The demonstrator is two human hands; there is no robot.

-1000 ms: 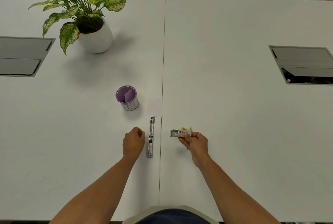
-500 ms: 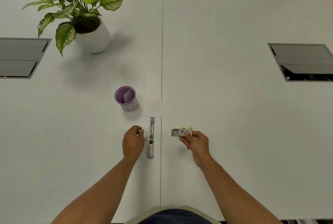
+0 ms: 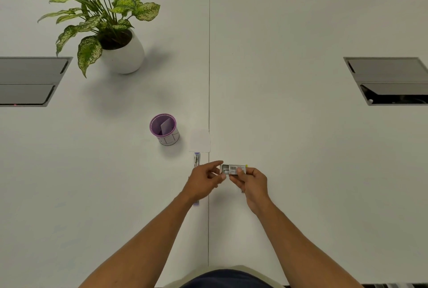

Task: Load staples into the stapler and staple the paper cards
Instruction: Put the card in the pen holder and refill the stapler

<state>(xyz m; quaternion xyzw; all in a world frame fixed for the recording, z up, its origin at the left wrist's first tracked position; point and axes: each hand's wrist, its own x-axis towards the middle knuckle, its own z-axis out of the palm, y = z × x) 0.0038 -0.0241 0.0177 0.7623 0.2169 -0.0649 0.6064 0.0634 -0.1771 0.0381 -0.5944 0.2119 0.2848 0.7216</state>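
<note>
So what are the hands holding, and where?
The right hand pinches the staple box at its right end. The left hand reaches for its open end, holding nothing.

On the table [image 3: 301,148], a potted plant [image 3: 120,56] stands toward the far left corner. A cup [image 3: 165,130] holding a card [image 3: 167,125] sits near the centre seam, paper cards [image 3: 200,141] just right of it, the stapler [image 3: 197,159] before them.

Staple box [image 3: 232,169], at 12 o'clock of the right hand [image 3: 251,183] that pinches it: a white label bearing a barcode; its digits and any wording are too small to read. No other lettering is legible.
</note>
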